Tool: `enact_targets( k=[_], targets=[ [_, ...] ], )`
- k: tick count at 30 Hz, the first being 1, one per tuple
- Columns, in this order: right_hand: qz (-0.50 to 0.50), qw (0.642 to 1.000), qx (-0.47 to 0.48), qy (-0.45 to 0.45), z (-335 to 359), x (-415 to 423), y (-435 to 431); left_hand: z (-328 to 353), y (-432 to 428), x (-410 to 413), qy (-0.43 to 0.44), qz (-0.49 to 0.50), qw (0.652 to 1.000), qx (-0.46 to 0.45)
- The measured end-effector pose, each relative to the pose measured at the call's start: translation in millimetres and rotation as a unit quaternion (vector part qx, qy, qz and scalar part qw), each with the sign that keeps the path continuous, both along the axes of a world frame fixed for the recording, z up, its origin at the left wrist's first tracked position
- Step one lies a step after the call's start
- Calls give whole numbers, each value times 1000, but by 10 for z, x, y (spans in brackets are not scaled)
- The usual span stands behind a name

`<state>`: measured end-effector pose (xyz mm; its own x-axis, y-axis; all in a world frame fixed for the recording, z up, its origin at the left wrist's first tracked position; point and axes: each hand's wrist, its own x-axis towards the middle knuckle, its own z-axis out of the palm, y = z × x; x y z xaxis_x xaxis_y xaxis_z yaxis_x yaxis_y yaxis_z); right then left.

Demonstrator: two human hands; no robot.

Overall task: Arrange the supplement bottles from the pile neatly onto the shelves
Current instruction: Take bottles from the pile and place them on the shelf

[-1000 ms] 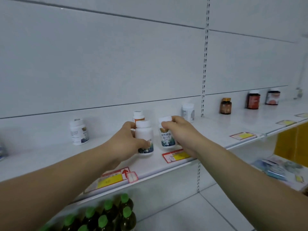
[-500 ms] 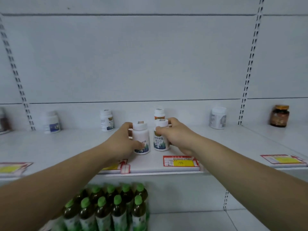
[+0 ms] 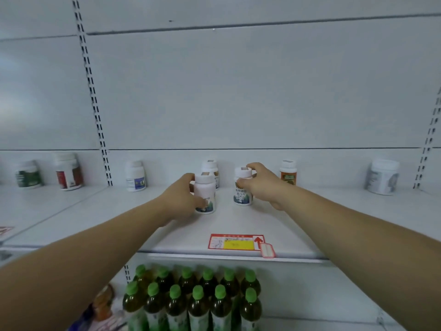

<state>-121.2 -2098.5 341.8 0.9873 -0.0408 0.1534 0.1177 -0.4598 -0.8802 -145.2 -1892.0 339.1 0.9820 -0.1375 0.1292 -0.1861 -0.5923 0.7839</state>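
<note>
Two white supplement bottles stand upright on the white shelf (image 3: 334, 225). My left hand (image 3: 177, 199) grips the left white bottle (image 3: 205, 192) round its side. My right hand (image 3: 262, 185) holds the right white bottle (image 3: 243, 187) at its cap and upper body. The two bottles stand apart, with a gap between them. Behind them another white bottle (image 3: 211, 168) stands near the back wall, partly hidden, and an orange-labelled bottle (image 3: 288, 173) stands to its right.
More bottles line the back of the shelf: a blue-labelled one (image 3: 135, 176), a red-labelled one (image 3: 68, 172), a green one (image 3: 27, 175), and a grey-labelled jar (image 3: 381, 177) at right. A red and yellow price tag (image 3: 237, 242) lies at the front edge. Green-capped drink bottles (image 3: 198, 297) fill the shelf below.
The view has swung to the left along the shelf. Both hands keep their bottles, and the two bottles now stand farther apart and deeper on the shelf.
</note>
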Motion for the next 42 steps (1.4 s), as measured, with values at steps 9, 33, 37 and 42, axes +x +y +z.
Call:
enact_targets(
  k=[9,33,37,42],
  targets=[
    [-34,999,-22,-16,1,425,158,8,92,494,-15,-27,999,22],
    [-7,975,-196,-105,-2,887,131,-15,-37,994,27,-85,996,14],
    [-10,972,-209,-106,-11,853,137,-55,-55,1011,24,-85,996,25],
    [-11,965,-239,-103,-5,784,143,-87,-93,957,-9,-70,996,62]
  ],
)
